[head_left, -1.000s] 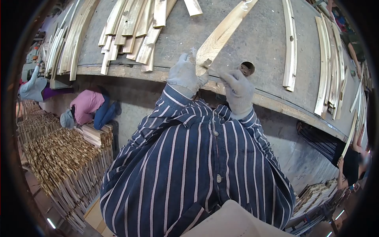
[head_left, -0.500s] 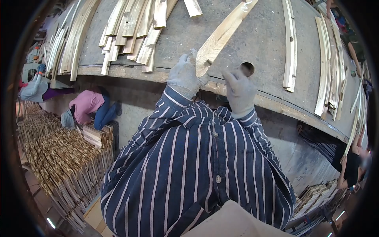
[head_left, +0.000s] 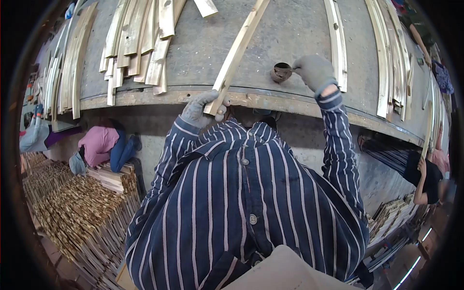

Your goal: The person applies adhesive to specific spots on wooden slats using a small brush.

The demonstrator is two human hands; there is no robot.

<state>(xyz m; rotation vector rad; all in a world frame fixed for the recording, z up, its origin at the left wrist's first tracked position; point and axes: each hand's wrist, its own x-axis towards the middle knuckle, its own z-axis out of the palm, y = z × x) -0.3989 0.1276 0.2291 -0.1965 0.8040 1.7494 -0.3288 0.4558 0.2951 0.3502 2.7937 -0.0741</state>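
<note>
My left hand, in a grey glove, is closed around the near end of a long wooden strip. The strip slants away over the workbench, and a dark spot shows close to my fingers. Over the bench my right hand, also gloved, has its fingers pinched together at the rim of a small round cup with dark brown insides. Whatever sits between those fingertips is too small to make out.
Overlapping wooden strips lie to the left on the workbench, with more strips on the right. A person in pink bends by stacked wood at the left. Another person handles a strip at the far right.
My right hand has moved from near the bench edge to the cup's right side. The strip in my left hand has turned from its broad face to a narrower side, its near end now lower left.
</note>
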